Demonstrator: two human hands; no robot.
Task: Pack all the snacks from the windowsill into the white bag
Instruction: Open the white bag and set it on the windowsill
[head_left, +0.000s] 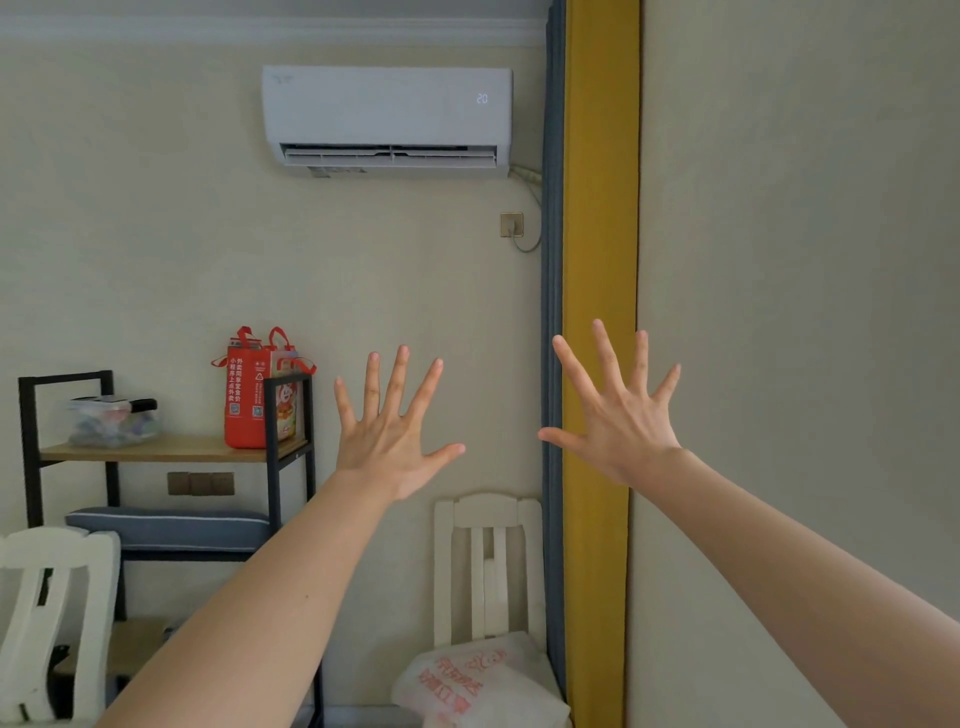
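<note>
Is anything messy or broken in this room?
Nothing is broken or spilled. Both hands, left and right, are up, empty, fingers spread. The white bag lies crumpled on a chair. No windowsill or snacks show.

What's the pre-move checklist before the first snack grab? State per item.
1. Left hand free: ok, fingers spread, holding nothing.
2. Right hand free: ok, open, holding nothing.
3. White bag located: ok, it lies on the seat of the white chair at bottom centre.
4. Bag mouth open for loading: cannot tell, it looks slumped and no opening shows.
5. Windowsill and snacks in view: not ok, only wall, air conditioner and yellow curtain show ahead.
6. Wrong-bag risk: ok, the red bag on the shelf sits well apart from the white one.
</note>
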